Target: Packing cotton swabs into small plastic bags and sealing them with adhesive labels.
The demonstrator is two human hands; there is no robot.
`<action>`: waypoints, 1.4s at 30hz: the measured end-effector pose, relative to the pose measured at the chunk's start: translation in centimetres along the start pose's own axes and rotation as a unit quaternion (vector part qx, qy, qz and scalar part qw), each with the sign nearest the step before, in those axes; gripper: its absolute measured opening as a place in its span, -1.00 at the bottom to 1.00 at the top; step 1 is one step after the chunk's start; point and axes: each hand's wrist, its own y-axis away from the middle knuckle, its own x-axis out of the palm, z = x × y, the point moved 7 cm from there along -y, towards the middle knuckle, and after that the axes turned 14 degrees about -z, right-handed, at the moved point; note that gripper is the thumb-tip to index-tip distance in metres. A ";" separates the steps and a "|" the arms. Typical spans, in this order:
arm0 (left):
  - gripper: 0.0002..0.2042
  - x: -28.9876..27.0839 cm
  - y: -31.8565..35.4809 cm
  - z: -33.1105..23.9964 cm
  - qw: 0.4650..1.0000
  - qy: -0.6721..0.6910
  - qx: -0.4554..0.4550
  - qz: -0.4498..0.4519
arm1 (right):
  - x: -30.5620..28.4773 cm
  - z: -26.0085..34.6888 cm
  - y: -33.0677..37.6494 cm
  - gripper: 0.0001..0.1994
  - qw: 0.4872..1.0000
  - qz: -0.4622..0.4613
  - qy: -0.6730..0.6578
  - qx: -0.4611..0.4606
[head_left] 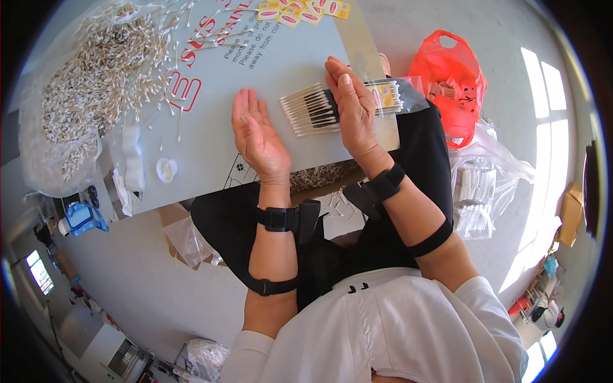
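My left hand (258,137) is open above the grey board, its fingers stretched and its palm turned inward, holding nothing. A row of cotton swabs (297,112) lies to its right across a dark strip. Over the middle of that row is my right hand (355,118), fingers straight and thumb along them. Whether it presses on the swabs cannot be made out. Beyond it, more swab tips (398,97) and a yellow label (385,96) show at a clear plastic bag (414,92). My right hand hides the part between.
A large clear bag of loose swabs (102,76) spills over the table's left side (211,127). Several yellow labels (303,9) lie at the far edge. Nearer are a small white cup (166,170) and white rolls (133,156). A red plastic bag (450,83) stands right.
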 end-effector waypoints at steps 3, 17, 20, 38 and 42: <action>-0.37 -0.6 0.5 -0.7 0.991 -0.118 0.053 0.043 | -0.6 0.4 0.4 -0.57 1.000 -0.015 -0.001 0.000; -0.07 3.7 1.1 0.1 0.686 -0.589 0.308 0.295 | -3.8 2.1 2.4 -0.66 0.995 -0.015 0.092 -0.020; -0.05 3.8 1.5 -0.4 0.693 -0.588 0.306 0.284 | -3.9 2.3 2.4 -0.75 0.989 0.001 0.142 -0.037; -0.13 2.3 5.5 1.2 0.623 -0.673 0.302 0.259 | -1.3 4.1 2.9 -0.95 0.826 0.127 0.462 -0.296; -0.13 2.5 5.5 1.2 0.623 -0.675 0.299 0.260 | -1.2 4.0 3.0 -0.96 0.818 0.130 0.464 -0.314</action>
